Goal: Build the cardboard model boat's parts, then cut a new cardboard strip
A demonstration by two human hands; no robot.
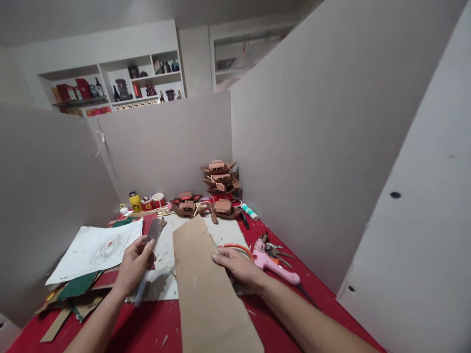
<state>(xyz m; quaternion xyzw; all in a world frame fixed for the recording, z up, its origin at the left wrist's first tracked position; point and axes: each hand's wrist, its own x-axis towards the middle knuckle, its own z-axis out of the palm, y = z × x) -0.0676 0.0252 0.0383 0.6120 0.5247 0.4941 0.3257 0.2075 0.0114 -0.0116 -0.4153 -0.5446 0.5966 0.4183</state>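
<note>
My left hand is closed around a clear ruler, held tilted above the left side of the white board. My right hand grips the right edge of a long brown cardboard piece, thumb on top and fingers hidden beneath. The cardboard reaches from the white board toward me over the red table. Just right of my right hand lies a pink glue gun. An orange curved thing shows behind that hand.
Small brown model boats are stacked at the back, with more boats beside them. A sketched paper covers cardboard scraps at left. Scissors, a glue tube and a yellow bottle stand or lie around. Grey partitions enclose the table.
</note>
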